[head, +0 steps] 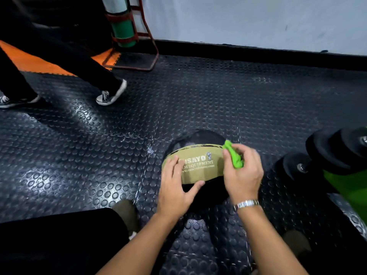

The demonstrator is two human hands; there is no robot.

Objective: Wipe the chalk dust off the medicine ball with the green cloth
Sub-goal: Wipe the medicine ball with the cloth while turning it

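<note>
down on the studded black floor, just ahead of my knees, sits the medicine ball, black with a tan band across its top. much of it is hidden. my left hand covers its left flank and the first letters of the print, and my right hand covers its right flank. the near underside is lost in shadow, and i cannot make out any chalk dust. the smallest line of print is too fine to read. the green cloth is mostly buried in my right hand, with only a crumpled wad and one pointed tip sticking out.

the tan band runs left to right across the ball, rising a little toward the right, and its lettering stands upright to me.

my left hand lies flat on the ball, fingers straight and spread, thumb along the band's lower edge, holding nothing. my right hand has thumb and fingers curled round the cloth at the band's right end; whether the cloth touches the ball i cannot tell. a metal watch sits on that wrist. black rounded weights at the right are cut off by the frame's edge.
</note>
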